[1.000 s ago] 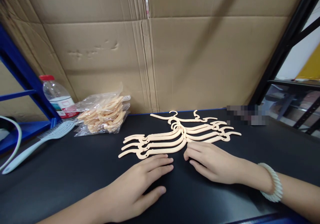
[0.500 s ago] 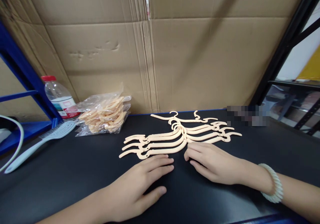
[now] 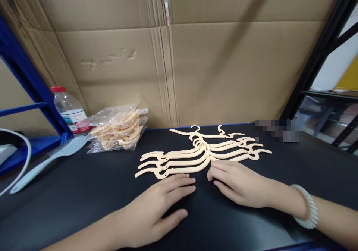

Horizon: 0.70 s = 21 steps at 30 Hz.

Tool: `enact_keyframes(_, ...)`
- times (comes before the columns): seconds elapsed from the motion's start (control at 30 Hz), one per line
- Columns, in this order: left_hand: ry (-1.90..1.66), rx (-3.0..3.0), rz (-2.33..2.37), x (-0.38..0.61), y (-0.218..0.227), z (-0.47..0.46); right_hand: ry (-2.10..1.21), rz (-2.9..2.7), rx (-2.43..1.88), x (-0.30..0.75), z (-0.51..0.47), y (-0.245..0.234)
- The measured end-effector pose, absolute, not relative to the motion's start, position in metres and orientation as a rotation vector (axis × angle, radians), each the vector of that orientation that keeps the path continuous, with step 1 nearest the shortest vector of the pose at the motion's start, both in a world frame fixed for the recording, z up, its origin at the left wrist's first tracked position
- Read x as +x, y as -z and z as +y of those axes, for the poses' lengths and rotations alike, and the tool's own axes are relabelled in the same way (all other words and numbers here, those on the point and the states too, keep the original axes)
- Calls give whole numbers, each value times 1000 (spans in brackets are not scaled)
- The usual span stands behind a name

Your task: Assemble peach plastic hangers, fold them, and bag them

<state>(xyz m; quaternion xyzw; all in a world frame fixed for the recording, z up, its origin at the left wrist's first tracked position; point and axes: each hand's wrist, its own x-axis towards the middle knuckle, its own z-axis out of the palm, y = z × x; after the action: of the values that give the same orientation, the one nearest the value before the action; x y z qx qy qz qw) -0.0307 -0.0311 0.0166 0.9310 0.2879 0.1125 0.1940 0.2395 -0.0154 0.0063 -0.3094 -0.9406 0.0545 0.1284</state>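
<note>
Several small cream plastic hangers (image 3: 201, 152) lie fanned out on the black tabletop (image 3: 84, 191). My left hand (image 3: 156, 206) rests flat on the table just in front of them, fingers stretched out and together, fingertips close to the nearest hanger. My right hand (image 3: 237, 184) lies beside it with fingers extended, its fingertips touching or almost touching the lowest hanger; a white coiled band (image 3: 307, 210) is on that wrist. Neither hand holds anything.
A clear bag of more cream hangers (image 3: 119, 129) lies at the back left, next to a water bottle (image 3: 69, 111) with a red cap. A pale blue hairbrush (image 3: 47, 161) lies left. Cardboard (image 3: 179, 57) walls the back; blue shelving (image 3: 25, 87) left, black rack (image 3: 321, 53) right.
Hands and hangers stay where they were; only my view has shifted slightly, moving everything a little right and down in the frame.
</note>
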Motion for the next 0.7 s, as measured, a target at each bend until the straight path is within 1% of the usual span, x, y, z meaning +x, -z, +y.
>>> enact_keyframes(0.17,-382,2573,789,-31,-16,-31,-165,-2727,-894,240,-14,-6)
enact_keyframes(0.43,-330,2564,836,-32,-14,-31,-138,-2711,-872,238,-18,-5)
enact_keyframes(0.57,-415,2520,836,-33,-10,-28,-154,-2603,-831,239,-9,-11)
enact_keyframes(0.63,-468,2496,835,-33,-9,-27,-115,-2477,-901,245,9,-21)
enact_keyframes(0.7,-493,2480,843,-33,-10,-27,-37,-2378,-1102,255,36,-34)
